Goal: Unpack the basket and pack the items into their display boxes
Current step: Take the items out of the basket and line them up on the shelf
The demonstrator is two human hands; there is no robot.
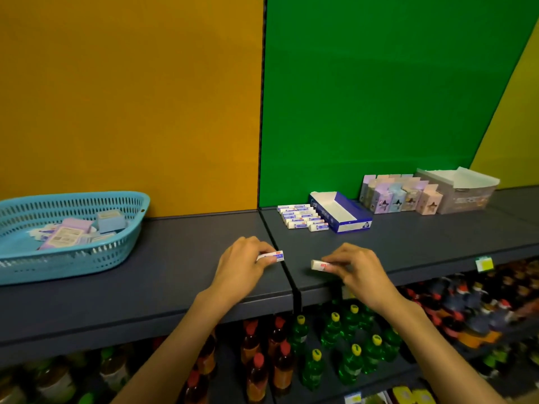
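Note:
My left hand point(243, 265) pinches a small white eraser point(275, 255) just above the dark shelf. My right hand point(357, 268) pinches another white eraser point(318, 265) a short way to the right. A blue and white display box point(345, 221) stands open farther back, with several erasers point(302, 218) laid in rows on the shelf to its left. The blue plastic basket point(87, 252) sits at the far left and holds pastel cartons and small erasers. A grey display box point(466, 196) stands open at the back right, beside a row of pastel cartons point(396, 196).
The dark shelf point(175, 275) runs across the view, backed by orange and green panels. A seam point(287, 275) divides it between my hands. Below the shelf stand rows of green, red and dark bottles point(335, 345). A yellow price tag point(484, 263) hangs on the shelf edge at right.

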